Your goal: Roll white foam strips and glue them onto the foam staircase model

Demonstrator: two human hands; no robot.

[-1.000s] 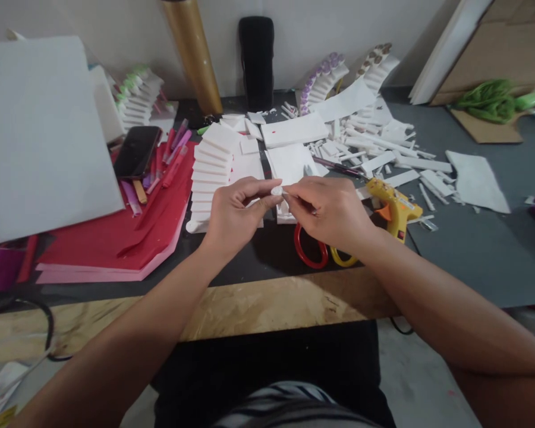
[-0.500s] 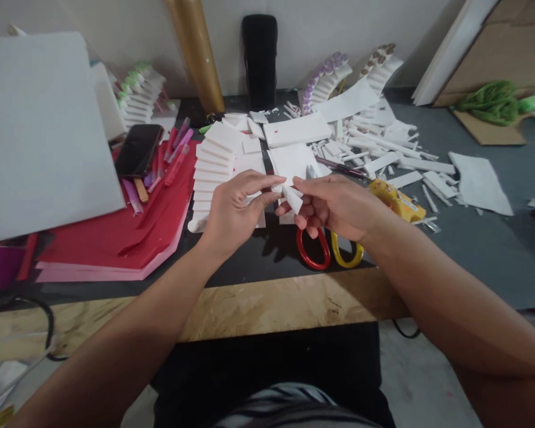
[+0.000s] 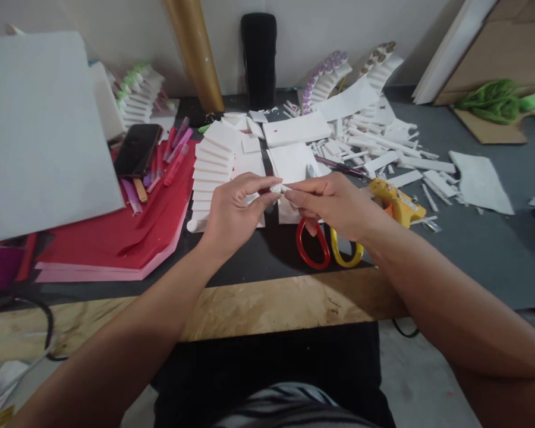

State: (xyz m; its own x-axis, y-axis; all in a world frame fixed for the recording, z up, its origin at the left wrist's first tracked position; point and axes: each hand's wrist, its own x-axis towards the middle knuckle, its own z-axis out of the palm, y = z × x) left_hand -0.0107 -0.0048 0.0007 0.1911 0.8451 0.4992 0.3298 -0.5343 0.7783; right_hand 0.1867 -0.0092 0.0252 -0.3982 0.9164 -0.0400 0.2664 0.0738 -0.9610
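A small white paper roll [image 3: 277,188] is pinched between my two hands above the front of the table. My left hand [image 3: 236,208] grips its left end between thumb and fingers. With thumb and forefinger closed, my right hand [image 3: 334,199] holds the right side, and its fingers cover most of that part. Under the right hand lie scissors with one red handle [image 3: 312,245] and one yellow handle [image 3: 346,249]. White paper sheets [image 3: 289,160] lie just behind the hands. Left of them, a row of folded white paper strips [image 3: 211,172] fans out.
Red and pink sheets [image 3: 116,244] with markers [image 3: 173,163] and a phone [image 3: 138,148] lie left. A yellow glue gun [image 3: 399,202] sits right of my hand, before a heap of white paper scraps [image 3: 370,139]. A gold tube [image 3: 196,56] and black case [image 3: 259,59] stand behind.
My right fingers have closed in around the white paper. Its flared loose end, visible before, is now wrapped and mostly covered by them. The left hand has hardly moved.
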